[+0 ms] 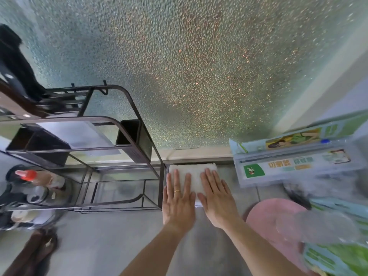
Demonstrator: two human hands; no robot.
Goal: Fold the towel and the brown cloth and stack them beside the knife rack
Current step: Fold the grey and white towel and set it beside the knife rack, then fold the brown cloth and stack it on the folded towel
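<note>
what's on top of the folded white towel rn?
Both bare hands, left hand and right hand, lie flat on the folded white towel beside the dark metal rack. Its middle is covered.

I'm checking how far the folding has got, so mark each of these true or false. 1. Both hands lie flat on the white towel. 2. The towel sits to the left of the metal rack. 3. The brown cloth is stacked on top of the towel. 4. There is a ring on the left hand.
1. True: the left hand and right hand lie palm-down on the folded white towel.
2. False: it lies on the right side of the metal rack.
3. False: the brown cloth lies apart, at lower left.
4. True: a ring shows on one finger.
</note>
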